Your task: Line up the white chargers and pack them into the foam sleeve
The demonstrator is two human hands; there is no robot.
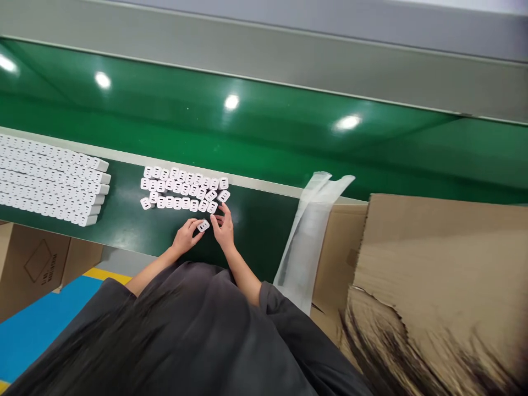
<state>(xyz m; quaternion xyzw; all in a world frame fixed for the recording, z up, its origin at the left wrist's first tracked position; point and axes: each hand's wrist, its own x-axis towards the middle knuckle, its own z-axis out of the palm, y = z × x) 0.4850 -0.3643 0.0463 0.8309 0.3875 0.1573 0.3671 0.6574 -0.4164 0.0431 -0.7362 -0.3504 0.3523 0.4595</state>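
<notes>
Both my hands meet over the near strip of a dark green bench [124, 225]. My left hand [186, 235] pinches one small white plug-shaped part [203, 225] between its fingertips. My right hand [224, 225] is right beside it, fingers curled and touching the same part. Just beyond my hands, several identical white parts [183, 188] stand in three loose rows. Farther left, a larger block of white parts [49, 179] lies in tight rows.
A green conveyor belt [247, 132] runs across behind the bench, with a grey rail beyond it. At my right stands an open cardboard box [412, 258] with a clear plastic liner [307, 236] hanging over its edge. Another cardboard box [37, 264] sits below at the left.
</notes>
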